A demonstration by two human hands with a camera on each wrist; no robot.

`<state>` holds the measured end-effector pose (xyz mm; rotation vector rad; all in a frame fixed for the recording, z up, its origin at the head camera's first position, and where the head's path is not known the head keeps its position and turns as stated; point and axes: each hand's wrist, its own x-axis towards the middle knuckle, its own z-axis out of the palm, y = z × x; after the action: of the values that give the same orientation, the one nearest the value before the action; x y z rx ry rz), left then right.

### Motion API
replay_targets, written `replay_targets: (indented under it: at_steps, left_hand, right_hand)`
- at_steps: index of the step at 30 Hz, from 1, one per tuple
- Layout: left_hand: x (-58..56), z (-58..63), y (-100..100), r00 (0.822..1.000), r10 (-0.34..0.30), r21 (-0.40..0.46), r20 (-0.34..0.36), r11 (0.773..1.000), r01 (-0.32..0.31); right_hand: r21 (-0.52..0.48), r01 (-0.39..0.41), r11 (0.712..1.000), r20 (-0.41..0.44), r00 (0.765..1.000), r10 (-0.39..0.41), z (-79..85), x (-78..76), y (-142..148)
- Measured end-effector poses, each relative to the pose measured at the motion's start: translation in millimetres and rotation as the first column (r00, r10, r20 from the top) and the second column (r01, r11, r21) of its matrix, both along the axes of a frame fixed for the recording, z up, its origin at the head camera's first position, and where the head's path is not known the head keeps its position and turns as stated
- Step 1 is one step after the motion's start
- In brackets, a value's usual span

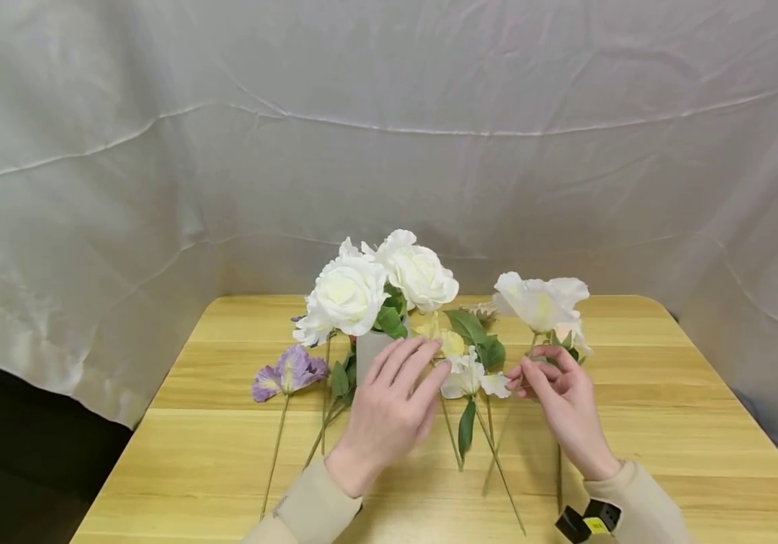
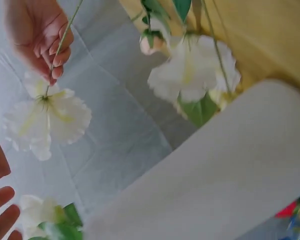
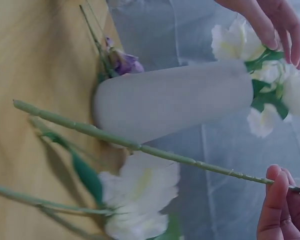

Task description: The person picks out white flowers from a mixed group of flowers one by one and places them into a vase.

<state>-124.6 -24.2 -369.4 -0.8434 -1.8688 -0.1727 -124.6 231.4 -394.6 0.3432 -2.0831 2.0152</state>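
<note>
A white vase stands upright with several white roses in its mouth. My left hand is in front of the vase, fingers spread and slightly bent, gripping nothing; in the right wrist view it is close to the leaves at the vase's mouth. Whether it touches them I cannot tell. To the right, my right hand pinches the stem of a white ruffled flower, just below the bloom. In the left wrist view that bloom hangs past the fingertips.
On the wooden table a purple flower lies left of the vase. Another white flower, a yellow flower and dark green leaves lie between vase and right hand. Grey cloth hangs behind.
</note>
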Motion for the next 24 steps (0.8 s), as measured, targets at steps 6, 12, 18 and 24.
replay_targets:
  at_steps: [6,12,18,24]
  left_hand:
    - [-6.9,14.4,-7,0.980,0.113,0.041,-0.164,0.993,-0.107]
    - [-13.4,21.1,-18,0.963,0.221,0.060,-0.158,0.975,-0.214]
    - [-18.5,22.2,-30,0.956,0.263,0.082,-0.133,0.964,-0.254]
    - [-21.3,22.0,-44,0.977,0.192,0.112,-0.091,0.977,-0.182]
  right_hand:
    - [-0.002,0.049,0.999,-0.115,0.992,-0.049,20.6,-5.2,-17]
    - [-0.095,0.016,0.995,-0.236,0.971,-0.038,37.2,-11.6,-34]
    - [-0.174,-0.057,0.983,-0.361,0.933,-0.009,52.3,-16.8,-49]
    - [-0.228,-0.130,0.965,-0.501,0.866,-0.001,68.1,-21.2,-63]
